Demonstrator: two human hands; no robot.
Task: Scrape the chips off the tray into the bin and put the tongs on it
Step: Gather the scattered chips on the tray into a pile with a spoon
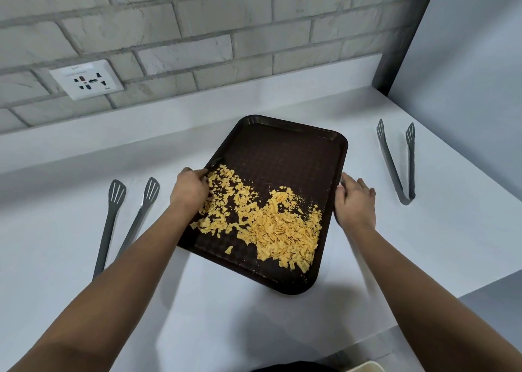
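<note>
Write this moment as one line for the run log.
left hand: grips tray left rim | right hand: on right rim | chips: still on tray | tongs: on counter, untouched

White counter (282,329) carries brown tray (282,156) and two grey tongs (397,159) (124,221).
</note>
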